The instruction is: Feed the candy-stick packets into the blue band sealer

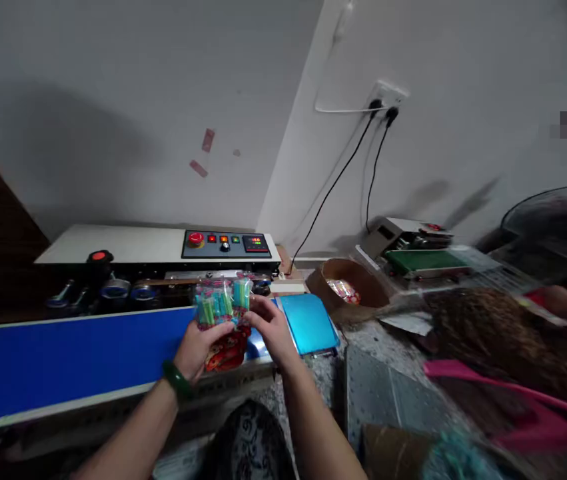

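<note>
A clear plastic packet (223, 303) with green and blue sticks in its upper part and a red printed lower part is between my two hands. My left hand (197, 350), below a dark green bangle, grips its left side with the thumb across the front. On its right edge, the fingers of my right hand (269, 325) are closed. The packet stands upright over the right end of a blue conveyor belt (88, 350), close to the bag-sealing machine (128, 245). What the sticks are cannot be made out.
The machine's control panel (226, 245) is lit. A shiny blue plate (309, 323) lies right of my hands. Beyond it are a round brown container (323, 277) holding packets and a small green-belt machine (426, 261). Another person's hand (560, 301) is at far right, above a pink basket (538, 400).
</note>
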A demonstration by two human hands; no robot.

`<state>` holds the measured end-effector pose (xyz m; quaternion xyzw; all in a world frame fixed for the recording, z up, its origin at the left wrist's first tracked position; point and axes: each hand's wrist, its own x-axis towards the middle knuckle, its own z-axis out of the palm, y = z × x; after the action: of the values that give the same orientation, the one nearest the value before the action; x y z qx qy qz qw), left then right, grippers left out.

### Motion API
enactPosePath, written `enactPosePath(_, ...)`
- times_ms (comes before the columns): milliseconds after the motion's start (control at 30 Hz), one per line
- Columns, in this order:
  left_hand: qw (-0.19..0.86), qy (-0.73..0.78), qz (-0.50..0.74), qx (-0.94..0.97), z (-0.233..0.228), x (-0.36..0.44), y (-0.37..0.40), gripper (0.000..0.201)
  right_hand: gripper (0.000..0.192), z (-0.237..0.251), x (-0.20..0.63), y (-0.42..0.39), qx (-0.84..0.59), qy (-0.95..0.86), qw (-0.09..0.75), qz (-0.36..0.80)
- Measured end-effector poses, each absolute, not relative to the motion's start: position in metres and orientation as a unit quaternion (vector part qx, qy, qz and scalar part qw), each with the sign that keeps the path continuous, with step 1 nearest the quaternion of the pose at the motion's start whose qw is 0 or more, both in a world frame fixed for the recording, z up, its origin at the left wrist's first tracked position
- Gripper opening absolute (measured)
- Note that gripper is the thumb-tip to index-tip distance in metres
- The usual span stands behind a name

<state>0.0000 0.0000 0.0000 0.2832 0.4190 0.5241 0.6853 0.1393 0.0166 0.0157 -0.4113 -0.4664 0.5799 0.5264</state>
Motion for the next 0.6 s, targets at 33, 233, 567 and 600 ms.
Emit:
enactPosePath(33, 0.69, 0.423, 0.514, 0.285, -0.001, 0.001, -0.002, 0.036, 0.027, 0.015, 0.137, 0.017, -0.421, -0.463, 0.535, 0.568)
enactPosePath(233, 0.64, 0.478, 0.492, 0.348, -0.003, 0.007, -0.004, 0.038, 0.023, 0.014, 0.139, 0.024, -0.449, -0.416, 0.615, 0.498)
enactPosePath(567, 0.684, 0.425, 0.514, 0.296, -0.011, 0.016, -0.003, 0.049, 0.024, 0.005, 0.139, 0.025, -0.432, -0.391, 0.633, 0.51)
enactPosePath(600, 0.681, 0.426, 0.521, 0.289, -0.011, 0.017, -0.003, 0.049, 0.022, 0.003, 0.138, 0.024, -0.423, -0.384, 0.631, 0.525)
